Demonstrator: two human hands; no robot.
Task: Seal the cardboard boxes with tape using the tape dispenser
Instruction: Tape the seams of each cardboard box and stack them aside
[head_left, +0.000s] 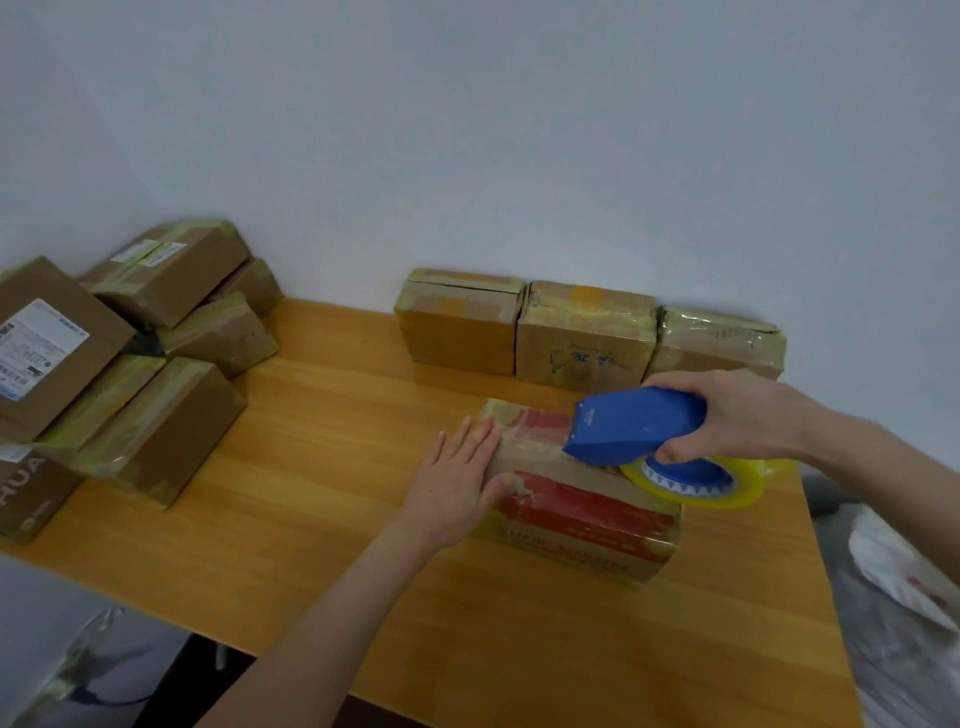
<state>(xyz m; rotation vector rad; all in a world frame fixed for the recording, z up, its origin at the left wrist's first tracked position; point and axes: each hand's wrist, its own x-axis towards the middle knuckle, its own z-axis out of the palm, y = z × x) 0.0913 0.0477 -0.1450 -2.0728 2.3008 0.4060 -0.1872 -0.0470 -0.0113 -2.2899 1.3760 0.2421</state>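
Head: wedge-shaped dispenser, glossy box

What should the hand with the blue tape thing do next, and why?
Probably slide the blue tape dispenser along the top of the red-printed cardboard box, laying down a strip. The right hand grips it, and its front edge seems to rest on the box top. The left hand lies flat on the box's left end, so the box looks steadied for a pull.
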